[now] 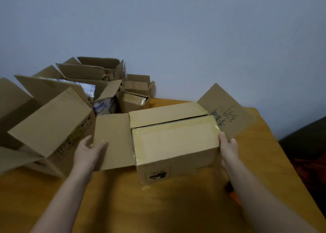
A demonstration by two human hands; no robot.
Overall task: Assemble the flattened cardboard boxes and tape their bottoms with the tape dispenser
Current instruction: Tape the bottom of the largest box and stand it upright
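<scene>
Left hand (pixel 89 150) on box (pixel 176 141) flap.

Wooden table (pixel 123 206), pale wall (pixel 176 30)
</scene>
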